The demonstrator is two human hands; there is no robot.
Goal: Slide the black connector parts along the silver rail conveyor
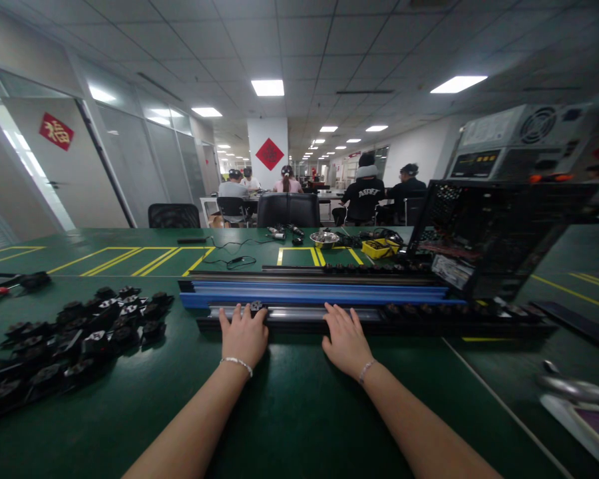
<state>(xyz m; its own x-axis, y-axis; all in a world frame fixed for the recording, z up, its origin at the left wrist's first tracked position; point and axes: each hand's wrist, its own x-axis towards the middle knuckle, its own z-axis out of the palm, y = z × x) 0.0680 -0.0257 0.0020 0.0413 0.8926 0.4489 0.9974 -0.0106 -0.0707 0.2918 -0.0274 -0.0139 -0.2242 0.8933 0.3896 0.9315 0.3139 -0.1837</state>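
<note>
A long black rail (299,314) with a shiny middle strip lies crosswise in front of me on the green table. My left hand (243,336) rests near its left end with fingers stretched out. By those fingertips a small black part (257,307) sits on the rail; whether I grip it cannot be made out. My right hand (347,339) lies on the rail further right, fingers spread, holding nothing visible. Along the rail's right stretch runs a row of similar small black parts (424,311). Just behind is a blue rail (319,294).
Many loose black parts (94,339) are heaped on the left. An open computer case (494,233) with a power supply (524,136) on top stands at right. Behind the rails are a metal bowl (324,239), a yellow tray (381,248) and cables. People sit further back.
</note>
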